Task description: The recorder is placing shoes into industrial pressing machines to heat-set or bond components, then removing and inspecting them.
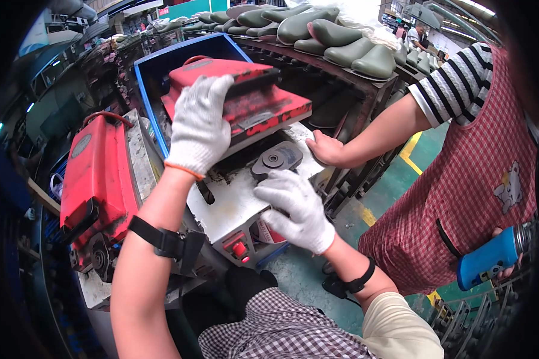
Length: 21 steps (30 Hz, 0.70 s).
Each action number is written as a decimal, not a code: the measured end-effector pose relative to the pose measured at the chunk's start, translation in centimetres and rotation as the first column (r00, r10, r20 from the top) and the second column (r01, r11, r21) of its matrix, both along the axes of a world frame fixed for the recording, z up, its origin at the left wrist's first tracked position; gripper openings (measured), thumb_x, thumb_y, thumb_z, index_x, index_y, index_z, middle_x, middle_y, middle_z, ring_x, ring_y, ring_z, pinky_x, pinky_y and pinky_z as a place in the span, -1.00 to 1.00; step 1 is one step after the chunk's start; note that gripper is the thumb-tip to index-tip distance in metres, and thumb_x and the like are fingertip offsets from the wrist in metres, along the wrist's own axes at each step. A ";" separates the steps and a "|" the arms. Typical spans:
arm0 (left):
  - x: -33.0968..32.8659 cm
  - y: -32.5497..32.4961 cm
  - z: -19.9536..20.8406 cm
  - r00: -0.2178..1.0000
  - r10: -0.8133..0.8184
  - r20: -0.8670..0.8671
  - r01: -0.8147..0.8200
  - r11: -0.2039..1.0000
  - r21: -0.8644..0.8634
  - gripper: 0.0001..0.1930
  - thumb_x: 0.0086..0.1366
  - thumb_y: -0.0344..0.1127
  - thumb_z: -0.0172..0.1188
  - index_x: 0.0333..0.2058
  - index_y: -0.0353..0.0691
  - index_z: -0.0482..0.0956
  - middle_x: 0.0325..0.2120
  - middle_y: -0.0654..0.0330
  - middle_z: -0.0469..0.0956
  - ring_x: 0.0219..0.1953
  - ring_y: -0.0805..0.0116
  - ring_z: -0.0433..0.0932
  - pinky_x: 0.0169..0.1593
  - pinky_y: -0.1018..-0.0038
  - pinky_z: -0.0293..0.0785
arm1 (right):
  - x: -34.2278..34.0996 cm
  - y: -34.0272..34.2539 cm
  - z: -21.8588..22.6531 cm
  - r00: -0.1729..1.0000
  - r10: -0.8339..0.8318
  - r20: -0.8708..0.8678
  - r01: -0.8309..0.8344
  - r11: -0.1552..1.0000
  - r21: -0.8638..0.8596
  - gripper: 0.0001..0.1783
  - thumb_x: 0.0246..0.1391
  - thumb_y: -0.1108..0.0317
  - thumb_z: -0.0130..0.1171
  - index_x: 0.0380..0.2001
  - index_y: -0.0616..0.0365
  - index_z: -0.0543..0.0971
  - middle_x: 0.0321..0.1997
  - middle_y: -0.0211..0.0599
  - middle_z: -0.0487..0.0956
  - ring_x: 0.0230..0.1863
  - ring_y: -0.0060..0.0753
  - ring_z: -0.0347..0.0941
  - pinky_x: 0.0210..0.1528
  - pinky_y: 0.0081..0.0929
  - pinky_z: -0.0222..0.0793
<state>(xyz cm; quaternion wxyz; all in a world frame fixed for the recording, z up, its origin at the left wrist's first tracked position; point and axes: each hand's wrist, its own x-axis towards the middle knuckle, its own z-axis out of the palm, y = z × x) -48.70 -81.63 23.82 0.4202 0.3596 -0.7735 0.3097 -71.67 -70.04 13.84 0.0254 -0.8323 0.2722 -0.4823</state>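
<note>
My left hand (199, 128), in a white knit glove with an orange cuff, is on a worn red machine cover (263, 107). The cover is tilted up over a white machine top (218, 206), and its fingers curl at the cover's dark front edge. Below the cover, a grey metal piece with a round hub (273, 158) sits on the white top. Just in front of that piece is my right hand (296, 209), gloved in white too. Its fingers are bent but apart, and I see nothing in them.
A second red-covered machine (99, 173) stands at left. Behind is a blue bin (142, 78). Green shoe-shaped forms (308, 27) fill a rack. At right, a person in a red checked apron (437, 197) rests a hand (326, 149) on the machine and holds a blue bottle (488, 260).
</note>
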 end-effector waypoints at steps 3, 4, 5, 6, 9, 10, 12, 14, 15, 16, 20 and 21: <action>-0.5 0.2 -2.8 1.000 0.016 0.001 -0.016 0.999 0.033 -0.19 0.03 -0.60 0.19 0.35 -0.09 0.35 0.19 -0.04 0.47 0.34 -0.18 0.43 0.40 -0.03 0.33 | 1.2 1.0 -0.6 0.993 -0.113 -0.024 0.112 0.993 -0.035 -0.56 0.02 0.34 0.48 0.02 0.04 0.71 0.12 -0.21 0.68 0.34 0.13 0.49 0.45 0.03 0.37; -0.6 0.3 -3.6 1.000 0.028 0.007 -0.028 0.999 0.046 -0.18 0.03 -0.60 0.19 0.35 -0.09 0.33 0.21 -0.02 0.46 0.36 -0.19 0.41 0.42 -0.06 0.31 | 1.3 0.9 -0.9 0.988 -0.152 -0.032 0.150 0.988 -0.040 -0.57 0.01 0.37 0.48 0.01 0.03 0.72 0.14 -0.20 0.67 0.34 0.13 0.49 0.45 0.03 0.38; -0.7 0.1 -4.3 0.999 0.037 0.007 -0.037 0.997 0.071 -0.15 0.01 -0.60 0.20 0.37 -0.07 0.31 0.22 0.01 0.44 0.39 -0.20 0.39 0.44 -0.11 0.28 | 1.4 0.8 -0.9 0.987 -0.159 -0.034 0.157 0.987 -0.044 -0.57 0.01 0.37 0.48 0.01 0.03 0.72 0.14 -0.20 0.67 0.34 0.13 0.49 0.45 0.03 0.38; -0.4 0.2 -4.8 0.999 0.044 0.002 -0.044 0.997 0.065 -0.14 -0.01 -0.60 0.21 0.37 -0.06 0.31 0.23 0.00 0.44 0.40 -0.21 0.38 0.45 -0.11 0.26 | 1.5 0.4 -1.0 0.990 -0.140 -0.026 0.139 0.989 -0.040 -0.57 0.01 0.40 0.47 0.01 0.03 0.72 0.14 -0.19 0.67 0.35 0.14 0.49 0.44 0.01 0.40; -0.2 -0.4 -6.4 1.000 0.015 -0.015 -0.013 0.995 0.094 -0.13 0.00 -0.62 0.17 0.38 -0.06 0.31 0.25 -0.02 0.43 0.42 -0.24 0.33 0.48 -0.15 0.21 | 0.9 -0.5 -1.6 0.994 -0.113 -0.002 0.112 0.991 -0.070 -0.57 0.02 0.44 0.46 0.02 0.04 0.71 0.15 -0.12 0.66 0.34 0.18 0.51 0.38 -0.04 0.49; -0.1 -0.5 -6.7 1.000 0.004 -0.015 -0.002 0.995 0.099 -0.12 0.00 -0.63 0.15 0.38 -0.06 0.30 0.27 -0.01 0.42 0.43 -0.24 0.32 0.49 -0.16 0.20 | 0.6 -0.9 -1.9 0.995 -0.104 0.011 0.105 0.990 -0.091 -0.56 0.02 0.45 0.46 0.03 0.04 0.70 0.15 -0.11 0.65 0.33 0.18 0.52 0.37 -0.04 0.50; 0.2 -0.6 -7.3 1.000 0.000 -0.014 0.002 0.992 0.124 -0.12 -0.01 -0.63 0.14 0.39 -0.06 0.30 0.29 0.00 0.41 0.44 -0.24 0.31 0.50 -0.16 0.18 | -0.5 -1.8 -2.0 0.990 -0.137 -0.022 0.132 0.982 -0.134 -0.56 0.03 0.40 0.46 0.04 0.07 0.69 0.15 -0.10 0.65 0.32 0.17 0.53 0.32 -0.09 0.54; 0.1 -0.7 -7.9 1.000 0.023 -0.014 -0.021 0.989 0.147 -0.12 0.00 -0.64 0.14 0.39 -0.07 0.30 0.32 0.01 0.39 0.46 -0.24 0.29 0.51 -0.17 0.17 | -1.2 -2.5 -1.8 0.994 -0.086 -0.065 0.075 0.985 -0.157 -0.57 0.05 0.33 0.44 0.03 0.09 0.68 0.13 -0.11 0.65 0.31 0.13 0.54 0.28 -0.13 0.57; 0.1 -0.8 -8.0 1.000 0.025 -0.012 -0.023 0.989 0.147 -0.12 -0.01 -0.64 0.14 0.39 -0.07 0.30 0.33 0.01 0.38 0.46 -0.24 0.29 0.51 -0.16 0.17 | -1.3 -2.9 -1.5 0.991 -0.079 -0.109 0.054 0.975 -0.216 -0.56 0.04 0.28 0.43 0.02 0.12 0.67 0.10 -0.12 0.65 0.29 0.11 0.57 0.24 -0.15 0.59; 0.2 -1.0 -8.1 1.000 0.030 -0.010 -0.028 0.989 0.148 -0.12 -0.01 -0.64 0.15 0.39 -0.08 0.30 0.33 0.01 0.38 0.46 -0.24 0.28 0.51 -0.16 0.17 | -1.4 -3.2 -1.4 0.991 -0.083 -0.107 0.058 0.974 -0.218 -0.56 0.04 0.28 0.43 0.02 0.12 0.67 0.10 -0.12 0.65 0.29 0.11 0.57 0.24 -0.15 0.59; -0.4 -1.7 -8.2 1.000 0.020 -0.012 -0.018 0.988 0.156 -0.11 -0.02 -0.65 0.15 0.39 -0.08 0.30 0.34 0.00 0.37 0.47 -0.24 0.28 0.51 -0.16 0.17 | -1.3 -3.9 -1.4 0.992 -0.069 -0.108 0.044 0.975 -0.220 -0.56 -0.02 0.38 0.42 -0.01 0.13 0.68 0.03 -0.11 0.67 0.19 0.15 0.62 0.20 -0.11 0.62; -0.5 -1.8 -8.3 1.000 0.019 -0.013 -0.016 0.987 0.159 -0.11 -0.02 -0.65 0.15 0.39 -0.08 0.30 0.33 0.00 0.37 0.46 -0.24 0.28 0.51 -0.17 0.18 | -0.9 -3.9 -2.1 0.998 -0.064 -0.008 0.062 0.979 -0.197 -0.55 -0.04 0.43 0.42 -0.01 0.14 0.68 0.02 -0.10 0.68 0.19 0.16 0.63 0.22 -0.09 0.62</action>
